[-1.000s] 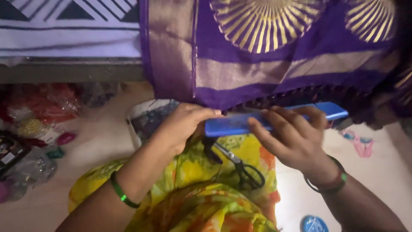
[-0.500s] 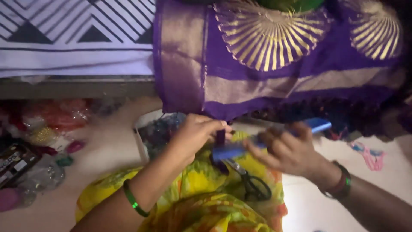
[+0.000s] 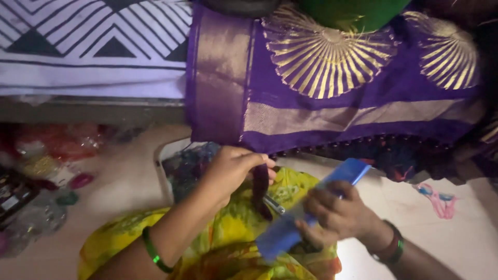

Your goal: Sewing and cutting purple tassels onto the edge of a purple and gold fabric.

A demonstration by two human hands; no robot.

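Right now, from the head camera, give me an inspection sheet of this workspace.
Surface: pale floor, lit at lower right.
Job's things: purple and gold cloth hanging from above; dark tassel at its edge; blue flat strip.
Clutter: scissors on yellow lap fabric; blurred bags left; pink scrap right.
Grips: left hand pinches tassel; right hand holds strip.
Cables: nothing seen.
Surroundings: striped sheet on ledge.

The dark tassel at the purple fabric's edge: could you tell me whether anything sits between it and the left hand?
Nothing visible does. The left hand already pinches the dark tassel below the purple fabric's hem. The right hand holds the blue flat tool off to the side.
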